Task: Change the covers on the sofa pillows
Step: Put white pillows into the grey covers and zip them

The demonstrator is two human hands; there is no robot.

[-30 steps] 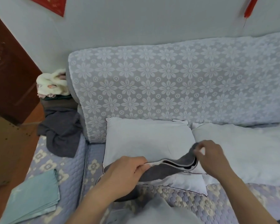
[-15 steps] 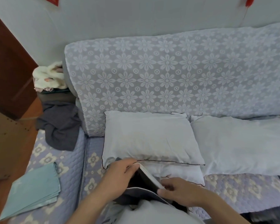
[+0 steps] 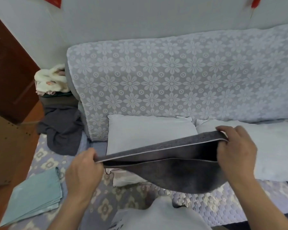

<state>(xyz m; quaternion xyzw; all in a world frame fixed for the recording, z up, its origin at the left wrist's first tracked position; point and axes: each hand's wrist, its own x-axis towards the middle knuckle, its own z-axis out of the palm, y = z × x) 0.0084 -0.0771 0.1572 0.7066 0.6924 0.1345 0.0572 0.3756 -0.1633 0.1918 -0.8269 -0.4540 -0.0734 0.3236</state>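
Observation:
I hold a dark grey pillow cover (image 3: 181,173) stretched out in front of me, its open mouth facing me. My left hand (image 3: 83,173) pinches its left end and my right hand (image 3: 236,150) grips its right end, fingers curled over the edge. Behind it two bare white pillows lie on the sofa seat, one at the middle (image 3: 148,130), one at the right (image 3: 273,146). A third white pillow (image 3: 126,179) peeks out beneath the cover. Another pale pillow (image 3: 160,214) sits at the bottom edge, close to my body.
Folded teal covers (image 3: 35,198) lie on the quilted seat at the left. A crumpled dark grey cloth (image 3: 61,128) lies beyond them, with a cream fluffy cloth (image 3: 50,80) on the armrest. The flower-patterned backrest (image 3: 173,80) rises behind. A brown door (image 3: 8,67) stands at the left.
The grey cover has been lifted from near my lap and pulled wide. My hands have moved apart, the right one up and to the right, the left one a little left.

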